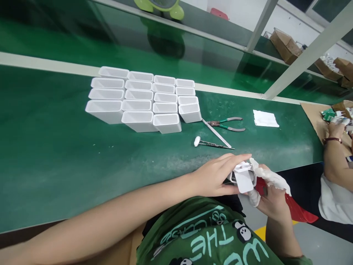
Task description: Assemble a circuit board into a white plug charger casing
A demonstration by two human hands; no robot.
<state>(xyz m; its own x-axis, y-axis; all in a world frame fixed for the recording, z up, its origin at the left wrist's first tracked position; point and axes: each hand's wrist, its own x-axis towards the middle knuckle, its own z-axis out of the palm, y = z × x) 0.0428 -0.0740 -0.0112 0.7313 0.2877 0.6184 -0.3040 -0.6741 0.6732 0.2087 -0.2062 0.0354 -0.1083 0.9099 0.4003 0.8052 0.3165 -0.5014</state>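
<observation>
My left hand (217, 176) is closed around a white plug adapter (244, 180), with what look like metal prongs at its upper end. A flat white face of it points up toward me. My right hand (275, 200) is closed on a crumpled white cloth (273, 179) right beside the adapter. White wrapping covers a finger or thumb of that hand. Whether the right fingers also touch the adapter is partly hidden. On the green bench ahead lie tweezers (216, 145) with a white wad at one end, a thin white strip (216, 133) and green-handled pliers (230, 124).
Several white open-topped boxes (138, 117) stand in rows on the bench (55, 154). A folded white cloth (265, 119) lies to the right. A co-worker's hand (336, 129) handles small white parts at far right. A metal post (300, 55) rises behind the bench.
</observation>
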